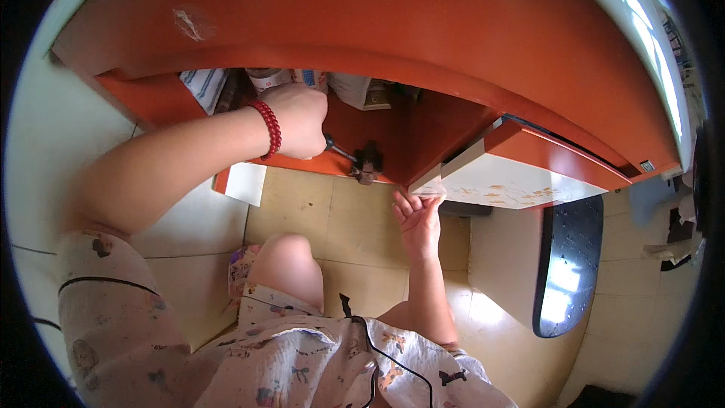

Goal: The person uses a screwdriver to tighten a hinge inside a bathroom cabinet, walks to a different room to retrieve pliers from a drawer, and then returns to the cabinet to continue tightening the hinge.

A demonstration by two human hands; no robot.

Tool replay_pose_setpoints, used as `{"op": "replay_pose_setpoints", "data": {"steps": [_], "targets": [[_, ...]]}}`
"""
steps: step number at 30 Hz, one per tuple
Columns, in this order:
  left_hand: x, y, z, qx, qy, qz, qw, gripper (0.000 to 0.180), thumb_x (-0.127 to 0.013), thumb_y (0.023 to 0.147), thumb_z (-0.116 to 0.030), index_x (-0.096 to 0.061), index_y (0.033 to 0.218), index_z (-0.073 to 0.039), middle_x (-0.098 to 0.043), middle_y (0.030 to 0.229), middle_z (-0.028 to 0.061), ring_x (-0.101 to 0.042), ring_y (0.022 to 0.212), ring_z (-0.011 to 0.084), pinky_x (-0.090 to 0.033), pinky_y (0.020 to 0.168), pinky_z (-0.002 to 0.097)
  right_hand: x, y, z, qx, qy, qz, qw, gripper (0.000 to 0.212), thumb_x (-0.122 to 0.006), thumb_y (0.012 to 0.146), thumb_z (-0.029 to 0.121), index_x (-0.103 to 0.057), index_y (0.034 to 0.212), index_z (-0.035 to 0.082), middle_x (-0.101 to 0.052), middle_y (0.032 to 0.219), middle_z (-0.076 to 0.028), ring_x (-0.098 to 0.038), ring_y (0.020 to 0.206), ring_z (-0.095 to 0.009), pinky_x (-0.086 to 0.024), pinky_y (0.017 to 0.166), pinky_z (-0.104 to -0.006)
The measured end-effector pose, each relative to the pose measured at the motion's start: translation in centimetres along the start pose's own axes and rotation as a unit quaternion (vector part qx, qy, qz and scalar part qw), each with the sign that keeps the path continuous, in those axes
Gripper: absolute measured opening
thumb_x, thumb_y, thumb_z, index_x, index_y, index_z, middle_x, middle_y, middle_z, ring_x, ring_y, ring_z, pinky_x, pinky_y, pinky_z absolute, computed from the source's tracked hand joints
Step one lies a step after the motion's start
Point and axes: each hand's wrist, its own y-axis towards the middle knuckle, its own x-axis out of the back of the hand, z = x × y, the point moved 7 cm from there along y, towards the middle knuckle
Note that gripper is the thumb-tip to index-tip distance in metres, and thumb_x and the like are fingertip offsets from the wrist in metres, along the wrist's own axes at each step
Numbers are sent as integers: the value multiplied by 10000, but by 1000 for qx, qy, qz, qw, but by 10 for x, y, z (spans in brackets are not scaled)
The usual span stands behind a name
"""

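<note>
My left hand (296, 122), with a red beaded bracelet (268, 130) at the wrist, is closed in a fist inside the open orange cabinet (302, 26). From it sticks out the dark shaft of what looks like a screwdriver (341, 152). The tip reaches a brown, worn hinge-like metal piece (367, 163) at the cabinet's lower front edge. The handle is hidden in my fist. My right hand (419, 223), palm up, holds the near corner of a white cabinet door (513, 180) between thumb and fingers. The door stands swung out on the right.
Behind my left hand the cabinet holds white containers (268, 79), a striped packet (205, 87) and pale bags (351, 91). A white panel edge (245, 183) juts out below the opening on the left. To the right stands a glossy black rounded panel (568, 268). My knee (287, 261) is close below.
</note>
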Motion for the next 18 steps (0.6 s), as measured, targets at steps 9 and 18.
{"op": "replay_pose_setpoints", "data": {"steps": [9,18], "targets": [[23,-21,-28,-207,-14,-189,960,204,-618,639,-73,-561,820,3,-558,851,166,-537,855,309,-433,738,386,-39,-30,-14,-21,-360,3,933,285,-567,830,270,-505,951,20,-594,900,-45,-581,821,-127,-409,664,-221],[17,-15,-40,-352,-75,-84,929,182,-580,674,-3,-505,840,-7,-530,900,144,-504,887,316,-407,767,372,-76,-10,-37,-176,-176,-40,968,398,-595,792,363,-477,973,28,-580,932,-56,-561,877,-150,-412,747,-272]]}}
